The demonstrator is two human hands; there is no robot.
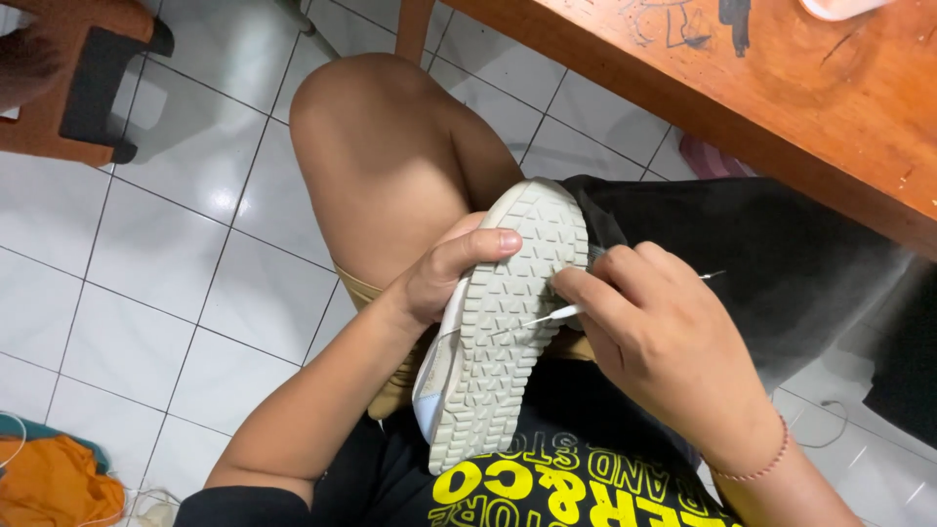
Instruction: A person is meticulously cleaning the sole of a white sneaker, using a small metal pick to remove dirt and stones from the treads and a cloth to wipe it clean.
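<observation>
A white sneaker (503, 342) lies sole-up across my lap, its pale grooved tread facing the camera. My left hand (444, 278) grips it from the left side, thumb pressed on the sole near the toe. My right hand (664, 337) pinches a thin white pick-like tool (556, 314) whose tip rests in the tread grooves at mid-sole. A second thin point of the tool sticks out past my knuckles on the right. A thin pink bracelet sits on my right wrist.
A wooden table (781, 88) runs along the upper right, close above my knee (371, 146). A wooden chair with a dark pad (88, 88) stands at the upper left on the white tiled floor (156, 293). Orange cloth (54, 483) lies at the lower left.
</observation>
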